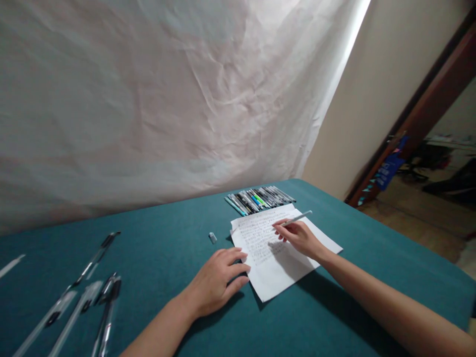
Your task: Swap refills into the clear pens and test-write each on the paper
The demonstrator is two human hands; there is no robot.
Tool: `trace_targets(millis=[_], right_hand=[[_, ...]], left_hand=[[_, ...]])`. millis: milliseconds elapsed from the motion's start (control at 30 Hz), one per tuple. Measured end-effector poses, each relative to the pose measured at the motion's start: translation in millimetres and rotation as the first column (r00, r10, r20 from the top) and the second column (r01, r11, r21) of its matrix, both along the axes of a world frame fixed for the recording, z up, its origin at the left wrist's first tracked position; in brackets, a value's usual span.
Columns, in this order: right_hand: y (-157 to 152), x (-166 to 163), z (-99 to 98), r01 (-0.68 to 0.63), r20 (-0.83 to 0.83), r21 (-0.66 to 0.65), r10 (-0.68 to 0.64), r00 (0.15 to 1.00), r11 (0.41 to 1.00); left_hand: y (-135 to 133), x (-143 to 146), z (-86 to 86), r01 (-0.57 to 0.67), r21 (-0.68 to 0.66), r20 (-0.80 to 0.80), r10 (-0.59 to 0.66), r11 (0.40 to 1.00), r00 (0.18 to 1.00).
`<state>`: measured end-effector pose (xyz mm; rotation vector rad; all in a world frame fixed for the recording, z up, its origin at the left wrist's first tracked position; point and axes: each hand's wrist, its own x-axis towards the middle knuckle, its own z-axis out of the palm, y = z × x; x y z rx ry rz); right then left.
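Clearly, our right grip (295, 237), just right of the frame's centre, is closed around a white pen (300, 216). The barrel slants out of our fingers, its back end toward the upper right and its writing end down at the paper (269, 281); whether the tip actually touches the sheet we cannot tell. That paper lies right of centre on the green surface (156, 238), its nearest corner pointing at the bottom of the frame. Rows of small handwriting fill its upper and middle part, too small for us to read, and the lower strip is plain white. Another sheet edge shows beneath at its upper left.

We lay our left grip (219, 277) at the lower centre, wide and relaxed, palm down, with the fingertips at the left edge of the paper. Just above it sits a small clear cap (212, 238). Directly beyond the paper we see a tight row of pens (256, 200), mostly dark and clear, with a blue and a bright green one in the middle and light-blue ones at the left end. More loose pens (107, 317), blurred, spread across the lower left.

Behind the surface, a pale wrinkled cloth (178, 99) fills the upper left and centre. At the right we have a beige wall (353, 114), a dark brown door frame (431, 99) and a blue item (389, 171) hanging beside it.
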<state>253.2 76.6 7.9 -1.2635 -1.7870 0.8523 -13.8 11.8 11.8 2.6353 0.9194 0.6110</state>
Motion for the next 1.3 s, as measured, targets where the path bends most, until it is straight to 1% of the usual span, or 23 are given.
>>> trace_targets(millis=[100,200,300,400,633,733,867,1033,1167,1300], right_hand=[[-12.0,19.3,-10.2,0.027,0.004,-0.054,-0.027,1.0,0.998],[-17.5,28.8,-19.4,0.068,0.0,-0.088,-0.069,0.998,0.994],[-17.3,33.4,-27.2,0.124,0.016,-0.047,-0.123,0.992,0.991],[-15.9,36.8,-31.4,0.135,0.055,-0.002,-0.135,0.989,0.991],[-16.8,39.1,-32.3,0.098,0.088,0.052,-0.103,0.991,0.994],[-18.2,37.4,-31.8,0.086,0.077,0.045,-0.09,0.993,0.995],[-19.6,36.0,-31.0,0.073,0.052,0.074,-0.076,0.996,0.995],[-18.7,36.8,-33.3,0.078,0.043,0.038,-0.08,0.996,0.996],[-18.8,36.0,-34.1,0.077,0.052,0.081,-0.081,0.995,0.994],[-20.2,34.5,-32.3,0.075,0.047,0.057,-0.078,0.996,0.996]], left_hand=[[1.6,-0.1,-4.2,-0.001,0.002,-0.015,0.001,1.0,1.0],[2.4,0.1,-6.5,-0.004,-0.007,-0.04,0.004,1.0,0.999],[2.9,0.4,-6.2,-0.01,-0.018,-0.054,0.009,1.0,0.999],[3.4,0.5,-6.1,-0.016,-0.025,-0.052,0.015,1.0,0.999],[4.0,0.2,-8.9,-0.023,-0.034,-0.021,0.022,0.999,1.0],[4.4,0.1,-9.7,-0.021,-0.032,-0.02,0.02,0.999,1.0],[5.0,-0.4,-10.4,-0.015,-0.027,0.005,0.015,1.0,1.0],[5.0,-0.4,-10.2,-0.013,-0.028,0.008,0.013,1.0,1.0],[4.4,0.0,-9.3,-0.021,-0.034,-0.011,0.021,0.999,1.0],[3.6,0.6,-8.5,-0.02,-0.028,0.008,0.02,0.999,1.0]])
